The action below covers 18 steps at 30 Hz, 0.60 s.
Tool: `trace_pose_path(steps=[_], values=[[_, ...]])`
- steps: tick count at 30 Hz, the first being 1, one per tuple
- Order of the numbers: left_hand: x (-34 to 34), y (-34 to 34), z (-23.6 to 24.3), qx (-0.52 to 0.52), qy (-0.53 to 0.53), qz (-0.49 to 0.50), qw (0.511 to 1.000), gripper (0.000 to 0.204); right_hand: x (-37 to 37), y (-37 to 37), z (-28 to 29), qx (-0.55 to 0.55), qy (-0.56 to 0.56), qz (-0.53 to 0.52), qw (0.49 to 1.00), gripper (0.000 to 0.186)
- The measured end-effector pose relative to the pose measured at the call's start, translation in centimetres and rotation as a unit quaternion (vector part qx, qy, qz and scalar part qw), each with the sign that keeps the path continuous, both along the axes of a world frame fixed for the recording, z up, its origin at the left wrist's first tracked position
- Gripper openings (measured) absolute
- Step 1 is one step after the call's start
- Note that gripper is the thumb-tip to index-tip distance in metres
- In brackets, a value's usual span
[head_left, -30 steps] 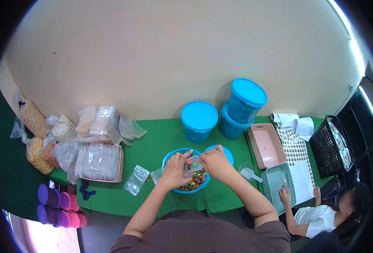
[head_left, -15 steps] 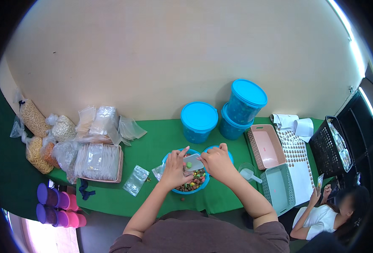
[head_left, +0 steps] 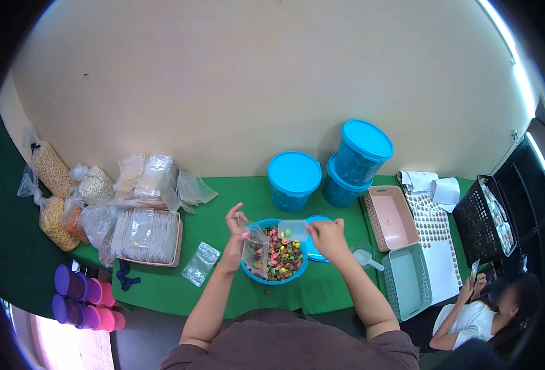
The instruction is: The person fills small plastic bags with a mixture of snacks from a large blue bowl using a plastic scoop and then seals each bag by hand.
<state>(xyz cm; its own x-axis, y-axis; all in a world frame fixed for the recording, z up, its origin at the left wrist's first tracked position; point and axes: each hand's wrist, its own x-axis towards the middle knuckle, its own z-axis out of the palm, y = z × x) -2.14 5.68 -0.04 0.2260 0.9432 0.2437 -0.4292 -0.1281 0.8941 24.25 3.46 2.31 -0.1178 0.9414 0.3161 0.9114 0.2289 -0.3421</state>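
My left hand [head_left: 232,239] pinches a clear plastic bag [head_left: 256,251] by its upper edge, and some dark pieces show in or through it. The bag hangs over the left side of a round blue tub [head_left: 276,282]. Brown, pink, yellow and green candies [head_left: 286,256] fill the tub. My right hand [head_left: 330,238] is closed on the handle of a translucent white scoop [head_left: 293,230], held above the tub's far side. A green piece shows in the scoop. Beside the tub, partly under my right hand, lies a blue lid [head_left: 317,251].
Flat clear bags [head_left: 201,264] lie left of the tub, near a basket of packets [head_left: 146,240]. Another scoop [head_left: 366,258] rests to the right. Farther off are lidded blue buckets [head_left: 295,179], a pink basket [head_left: 391,216] and a green basket [head_left: 407,280]. Another person [head_left: 470,320] sits at far right.
My left hand has moved up and left, and the bag now hangs upright from it. The scoop and my right hand have drawn slightly right, uncovering more candies.
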Motion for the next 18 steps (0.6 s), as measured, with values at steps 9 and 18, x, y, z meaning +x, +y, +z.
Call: trace_pose_path(steps=[9,18], values=[[1.5,-2.6,3.2,0.131,0.085,0.174,0.972,0.076,-3.3,-2.2,-3.9,0.080,-0.040,0.052,0.995,0.026],[3.3,-4.9,4.9,0.162,0.045,0.065,0.984,0.080,-6.7,-5.2,4.0,0.032,0.482,0.103,0.870,0.010]])
